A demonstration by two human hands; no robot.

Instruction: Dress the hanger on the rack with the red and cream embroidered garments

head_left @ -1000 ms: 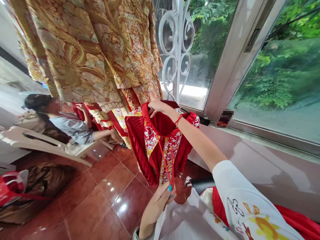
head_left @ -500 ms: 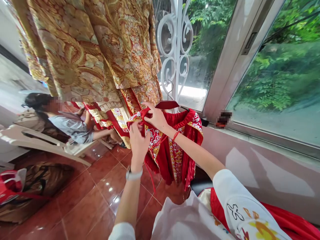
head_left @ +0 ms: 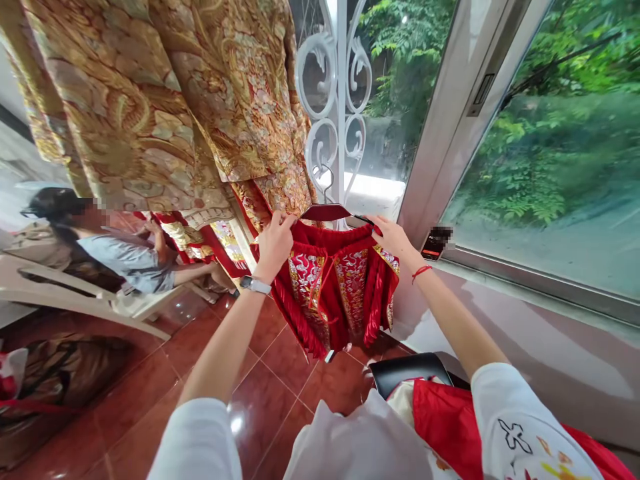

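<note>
A red embroidered skirt [head_left: 327,293] with gold-and-white bands, tassels and a red drawstring hangs in front of me on a dark red hanger [head_left: 327,213]. My left hand [head_left: 275,245] is closed on the left end of its gathered waistband, by the hanger's end. On the other side, my right hand [head_left: 393,235] pinches the waistband's right end close to the black clip of the hanger. The fingertips of both hands are partly hidden by the cloth. Above the hanger, its metal hook stands in front of white scrollwork.
Gold embroidered garments [head_left: 165,100] hang at upper left. A seated person [head_left: 135,253] is on a white chair [head_left: 150,317] beyond. White scroll ironwork [head_left: 341,100] and a window stand behind the skirt. A phone [head_left: 434,243] leans on the sill; red cloth [head_left: 445,413] lies beside a black seat [head_left: 410,370].
My right hand has left the waistband's left part and moved to its right end. My left hand now grips the left end. The skirt's front faces me, spread wider.
</note>
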